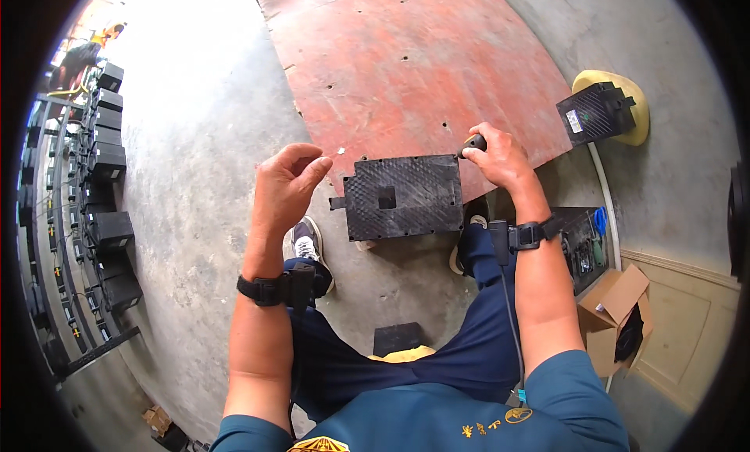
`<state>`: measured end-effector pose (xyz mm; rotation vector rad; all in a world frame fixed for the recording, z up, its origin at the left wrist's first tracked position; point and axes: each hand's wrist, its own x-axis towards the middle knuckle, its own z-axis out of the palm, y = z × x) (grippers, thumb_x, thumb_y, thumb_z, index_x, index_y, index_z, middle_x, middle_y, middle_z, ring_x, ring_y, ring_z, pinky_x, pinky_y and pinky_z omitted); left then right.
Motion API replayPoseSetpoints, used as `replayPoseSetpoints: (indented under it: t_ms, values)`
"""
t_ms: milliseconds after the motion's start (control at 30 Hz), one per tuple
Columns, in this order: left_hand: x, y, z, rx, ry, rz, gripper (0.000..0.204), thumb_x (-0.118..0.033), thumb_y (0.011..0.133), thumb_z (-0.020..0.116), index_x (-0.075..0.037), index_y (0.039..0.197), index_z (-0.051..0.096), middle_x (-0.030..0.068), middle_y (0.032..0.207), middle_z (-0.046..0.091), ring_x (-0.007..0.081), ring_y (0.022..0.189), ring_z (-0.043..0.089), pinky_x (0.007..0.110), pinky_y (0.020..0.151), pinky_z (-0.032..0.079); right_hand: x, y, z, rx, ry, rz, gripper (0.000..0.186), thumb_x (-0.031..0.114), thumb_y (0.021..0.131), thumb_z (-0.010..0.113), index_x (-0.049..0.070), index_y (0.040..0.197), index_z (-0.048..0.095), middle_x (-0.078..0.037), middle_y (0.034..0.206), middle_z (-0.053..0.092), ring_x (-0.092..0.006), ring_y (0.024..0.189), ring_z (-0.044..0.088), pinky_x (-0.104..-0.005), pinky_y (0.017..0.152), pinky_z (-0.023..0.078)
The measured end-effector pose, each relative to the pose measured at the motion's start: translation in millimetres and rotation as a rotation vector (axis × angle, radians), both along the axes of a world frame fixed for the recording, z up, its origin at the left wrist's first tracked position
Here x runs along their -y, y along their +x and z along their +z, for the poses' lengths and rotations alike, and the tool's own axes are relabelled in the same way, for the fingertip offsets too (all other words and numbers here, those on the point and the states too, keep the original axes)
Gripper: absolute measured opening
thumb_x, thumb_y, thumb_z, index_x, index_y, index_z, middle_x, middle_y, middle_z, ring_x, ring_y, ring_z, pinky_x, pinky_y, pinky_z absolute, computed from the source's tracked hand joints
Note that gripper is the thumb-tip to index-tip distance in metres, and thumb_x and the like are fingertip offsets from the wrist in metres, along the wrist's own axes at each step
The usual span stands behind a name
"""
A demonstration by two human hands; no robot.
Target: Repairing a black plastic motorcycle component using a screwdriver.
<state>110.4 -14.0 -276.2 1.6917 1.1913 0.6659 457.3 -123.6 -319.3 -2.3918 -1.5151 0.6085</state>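
Observation:
A flat black plastic case [422,190] with a ribbed top, a square recess and screw points along its rim lies over the near edge of the red board [375,77]. My right hand [504,159] is closed round the dark, stubby handle of what looks like a screwdriver [473,145]. Its tip meets the case's far right corner. Left of the case, my left hand [287,178] is raised with thumb and fingertips pinched together, apart from the case. Whatever the pinch holds, if anything, is too small to make out.
On the right, another black case [598,114] leans on a yellow stool [637,100]. Below it stand a dark tool bin [574,253] with blue-handled scissors [600,221] and an open cardboard box [605,319]. At left, a metal rack [101,344] bears several black boxes.

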Motion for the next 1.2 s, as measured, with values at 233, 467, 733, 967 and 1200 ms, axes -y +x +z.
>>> replayPoseSetpoints:
  t_ms: [233,467,733,967,1200]
  values:
    - [0.6,0.0,-0.1,0.009,-0.017,0.012,0.022,-0.015,0.091,0.077,0.003,0.104,0.071,0.0052,0.089,0.072,0.0100,0.083,0.067,0.025,0.074,0.055,0.5,-0.6,-4.7,-0.037,0.013,0.043,0.040,0.027,0.083,0.075,0.010,0.118,0.063,-0.017,0.110,0.071,-0.0368,0.107,0.066,-0.0469,0.090,0.052]
    - [2.0,25.1,2.1,0.045,-0.036,-0.033,0.018,-0.013,0.091,0.076,0.002,0.100,0.072,0.0030,0.087,0.072,0.0078,0.080,0.064,0.024,0.071,0.052,8.5,4.5,-9.4,-0.024,0.148,0.169,0.041,0.012,0.085,0.066,0.010,0.124,0.057,-0.017,0.117,0.067,-0.0392,0.110,0.063,-0.0488,0.091,0.051]
    - [18.8,85.4,-33.5,0.028,-0.061,-0.138,0.027,-0.016,0.088,0.079,0.001,0.107,0.070,0.0080,0.092,0.073,0.0136,0.083,0.068,0.029,0.075,0.056,12.7,-0.9,12.4,-0.098,0.169,0.076,0.039,0.013,0.088,0.062,0.009,0.127,0.057,-0.017,0.119,0.066,-0.0408,0.110,0.062,-0.0503,0.091,0.050]
    - [52.6,175.9,-75.4,0.153,0.153,-0.154,0.052,-0.021,0.081,0.078,-0.003,0.127,0.060,0.0212,0.127,0.063,0.0376,0.117,0.061,0.044,0.099,0.049,7.9,-9.9,46.5,-0.233,0.392,-0.068,0.039,0.016,0.090,0.065,0.004,0.127,0.058,-0.022,0.116,0.065,-0.0418,0.106,0.064,-0.0483,0.089,0.052]
    - [78.3,242.2,-112.4,0.391,0.190,-0.153,0.028,-0.017,0.085,0.073,-0.008,0.111,0.068,0.0146,0.120,0.066,0.0351,0.113,0.060,0.042,0.096,0.049,8.9,-16.3,63.2,-0.352,0.503,-0.033,0.035,0.014,0.089,0.066,0.002,0.122,0.062,-0.022,0.109,0.067,-0.0408,0.100,0.066,-0.0460,0.086,0.054]
